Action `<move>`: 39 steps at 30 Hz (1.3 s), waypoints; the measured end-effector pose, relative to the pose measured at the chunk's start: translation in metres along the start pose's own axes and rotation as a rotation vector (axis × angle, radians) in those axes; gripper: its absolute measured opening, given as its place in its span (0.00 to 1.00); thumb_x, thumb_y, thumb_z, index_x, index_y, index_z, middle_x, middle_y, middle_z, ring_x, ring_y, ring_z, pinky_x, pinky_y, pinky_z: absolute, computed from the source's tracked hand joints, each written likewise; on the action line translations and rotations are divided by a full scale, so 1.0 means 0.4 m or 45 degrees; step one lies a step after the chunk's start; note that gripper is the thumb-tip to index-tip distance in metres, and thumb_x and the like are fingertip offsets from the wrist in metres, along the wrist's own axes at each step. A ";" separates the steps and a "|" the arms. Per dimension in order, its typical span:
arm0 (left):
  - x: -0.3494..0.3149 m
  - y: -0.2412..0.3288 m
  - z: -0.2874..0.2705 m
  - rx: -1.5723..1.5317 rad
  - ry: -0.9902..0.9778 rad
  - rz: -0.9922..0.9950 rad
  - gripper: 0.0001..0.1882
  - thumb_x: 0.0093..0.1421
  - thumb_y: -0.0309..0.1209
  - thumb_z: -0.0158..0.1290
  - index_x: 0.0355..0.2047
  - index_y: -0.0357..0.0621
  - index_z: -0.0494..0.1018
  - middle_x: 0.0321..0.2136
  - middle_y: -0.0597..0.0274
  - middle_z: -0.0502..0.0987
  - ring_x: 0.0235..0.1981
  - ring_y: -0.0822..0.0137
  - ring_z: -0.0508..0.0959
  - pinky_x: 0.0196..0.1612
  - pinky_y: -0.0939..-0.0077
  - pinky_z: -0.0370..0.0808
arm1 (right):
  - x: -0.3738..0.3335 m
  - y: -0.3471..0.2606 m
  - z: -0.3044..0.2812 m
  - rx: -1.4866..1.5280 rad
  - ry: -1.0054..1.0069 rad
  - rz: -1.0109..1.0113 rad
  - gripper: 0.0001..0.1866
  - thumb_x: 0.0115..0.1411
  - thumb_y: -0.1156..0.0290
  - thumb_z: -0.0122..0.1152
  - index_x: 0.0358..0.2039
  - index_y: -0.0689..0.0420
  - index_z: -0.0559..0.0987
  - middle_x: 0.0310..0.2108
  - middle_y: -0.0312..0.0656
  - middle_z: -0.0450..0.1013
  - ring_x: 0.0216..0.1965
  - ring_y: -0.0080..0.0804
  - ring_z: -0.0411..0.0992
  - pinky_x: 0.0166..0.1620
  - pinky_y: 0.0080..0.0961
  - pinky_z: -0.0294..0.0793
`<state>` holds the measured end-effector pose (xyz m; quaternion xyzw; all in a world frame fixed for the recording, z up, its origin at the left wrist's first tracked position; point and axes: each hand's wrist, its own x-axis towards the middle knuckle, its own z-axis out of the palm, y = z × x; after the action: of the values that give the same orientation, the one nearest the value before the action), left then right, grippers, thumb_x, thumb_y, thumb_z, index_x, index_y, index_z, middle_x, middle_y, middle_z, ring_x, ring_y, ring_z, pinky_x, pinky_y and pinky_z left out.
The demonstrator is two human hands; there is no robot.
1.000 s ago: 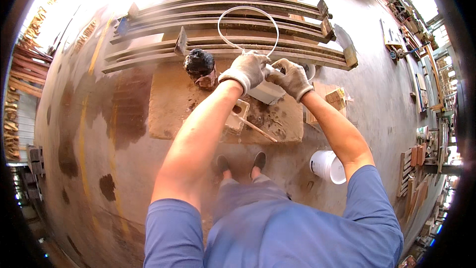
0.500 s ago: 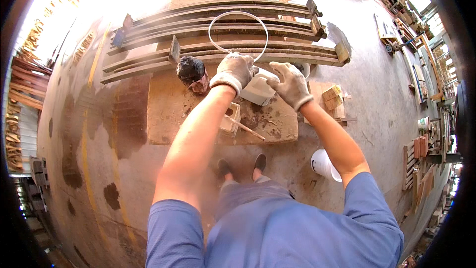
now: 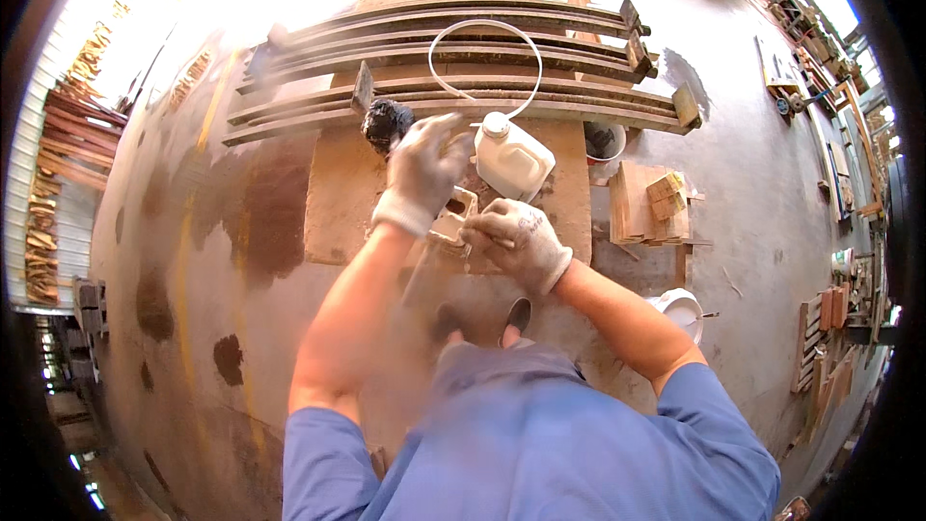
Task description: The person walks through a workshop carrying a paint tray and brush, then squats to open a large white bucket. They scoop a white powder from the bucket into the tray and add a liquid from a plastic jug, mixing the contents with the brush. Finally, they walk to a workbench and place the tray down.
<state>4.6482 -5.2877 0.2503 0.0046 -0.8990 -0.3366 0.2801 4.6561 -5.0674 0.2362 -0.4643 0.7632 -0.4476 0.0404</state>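
My left hand (image 3: 422,172), in a pale work glove, is raised over the board (image 3: 333,203). Its fingers are apart and somewhat blurred, with nothing visible in them. Low beside an open, pale box-like container (image 3: 453,219), my gloved right hand (image 3: 519,239) has its fingers pinched together; what they hold, if anything, is hidden. A blurred stick (image 3: 417,275) slants below the container, near my left wrist. Between and beyond the hands a white plastic jug (image 3: 516,162) stands capped. A black-crusted pot (image 3: 386,125) is partly behind my left hand.
Long metal beams (image 3: 444,87) lie across the far side, with a loop of white tubing (image 3: 482,23) over them. At right are a white bucket (image 3: 606,142), stacked wooden blocks (image 3: 641,207) and another white bucket (image 3: 683,312) near my right forearm.
My left hand has left the tubing beside the jug and moved left and nearer. My right hand has dropped from the jug to the pale container. The stick has shifted left and is now blurred.
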 end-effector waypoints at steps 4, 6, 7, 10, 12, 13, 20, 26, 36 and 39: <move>-0.267 -0.053 -0.096 0.160 0.291 -0.383 0.14 0.68 0.36 0.64 0.44 0.36 0.83 0.39 0.50 0.87 0.40 0.60 0.86 0.47 0.66 0.82 | 0.059 -0.017 -0.024 0.083 0.179 -0.037 0.11 0.68 0.63 0.68 0.32 0.55 0.84 0.26 0.45 0.79 0.29 0.44 0.80 0.33 0.39 0.78; -0.397 -0.074 -0.105 -0.090 0.142 -0.768 0.16 0.68 0.38 0.65 0.42 0.34 0.82 0.34 0.56 0.86 0.36 0.69 0.83 0.42 0.71 0.81 | 0.093 -0.015 -0.034 0.018 0.120 -0.095 0.13 0.69 0.62 0.67 0.30 0.56 0.83 0.26 0.45 0.78 0.28 0.46 0.79 0.32 0.40 0.77; -0.457 -0.098 -0.090 0.105 0.079 -0.717 0.16 0.68 0.38 0.65 0.41 0.34 0.82 0.33 0.60 0.85 0.32 0.72 0.82 0.37 0.74 0.81 | 0.113 -0.010 -0.025 -0.065 0.102 -0.186 0.16 0.70 0.60 0.66 0.27 0.56 0.80 0.24 0.46 0.78 0.27 0.49 0.79 0.32 0.41 0.76; -0.457 -0.072 -0.084 -0.248 -0.501 -1.249 0.20 0.65 0.38 0.66 0.50 0.33 0.81 0.44 0.48 0.86 0.41 0.60 0.85 0.48 0.67 0.80 | 0.128 0.020 0.000 -0.253 -0.046 -0.074 0.13 0.70 0.62 0.66 0.31 0.57 0.85 0.22 0.47 0.78 0.24 0.43 0.76 0.30 0.38 0.73; -0.499 -0.136 -0.053 -0.543 -0.549 -1.376 0.19 0.66 0.37 0.66 0.49 0.34 0.81 0.41 0.53 0.86 0.39 0.63 0.84 0.46 0.69 0.80 | 0.154 -0.049 0.002 -0.112 -0.078 0.155 0.17 0.71 0.62 0.65 0.27 0.59 0.83 0.18 0.44 0.73 0.21 0.35 0.71 0.29 0.36 0.70; -0.525 -0.169 -0.039 -0.693 -0.572 -1.436 0.18 0.66 0.37 0.66 0.48 0.34 0.81 0.39 0.55 0.86 0.37 0.65 0.83 0.45 0.69 0.79 | 0.168 -0.074 0.003 -0.052 -0.072 0.203 0.17 0.71 0.62 0.65 0.27 0.59 0.83 0.17 0.44 0.73 0.21 0.34 0.70 0.28 0.35 0.70; -0.440 -0.093 -0.080 -0.877 -0.750 -1.556 0.12 0.69 0.36 0.63 0.45 0.41 0.81 0.26 0.66 0.78 0.24 0.73 0.75 0.25 0.75 0.73 | 0.182 -0.051 0.021 -0.262 0.004 0.164 0.17 0.71 0.63 0.64 0.28 0.61 0.85 0.19 0.48 0.75 0.21 0.34 0.72 0.29 0.34 0.72; -0.456 -0.105 -0.072 -0.873 -0.766 -1.454 0.10 0.72 0.37 0.60 0.46 0.44 0.81 0.23 0.69 0.74 0.17 0.75 0.70 0.20 0.75 0.69 | 0.198 -0.116 0.035 -0.116 -0.061 0.435 0.19 0.71 0.60 0.62 0.27 0.60 0.85 0.19 0.48 0.76 0.21 0.36 0.72 0.29 0.33 0.71; -0.461 -0.114 -0.060 -0.852 -0.764 -1.433 0.10 0.73 0.37 0.59 0.48 0.46 0.81 0.21 0.69 0.73 0.14 0.74 0.67 0.19 0.74 0.67 | 0.188 -0.107 0.041 -0.079 -0.071 0.419 0.18 0.71 0.62 0.64 0.27 0.61 0.83 0.18 0.45 0.75 0.22 0.32 0.73 0.29 0.33 0.72; -0.454 -0.102 -0.068 -0.835 -0.772 -1.469 0.10 0.73 0.37 0.59 0.47 0.45 0.80 0.21 0.69 0.73 0.15 0.74 0.68 0.19 0.74 0.67 | 0.197 -0.078 0.041 -0.189 0.026 0.226 0.18 0.71 0.62 0.64 0.27 0.61 0.84 0.16 0.43 0.72 0.21 0.30 0.72 0.29 0.33 0.72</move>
<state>4.8077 -5.2998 0.1514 0.2999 -0.6445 -0.6693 -0.2163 4.6403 -5.1420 0.2767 -0.3921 0.8327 -0.3892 0.0374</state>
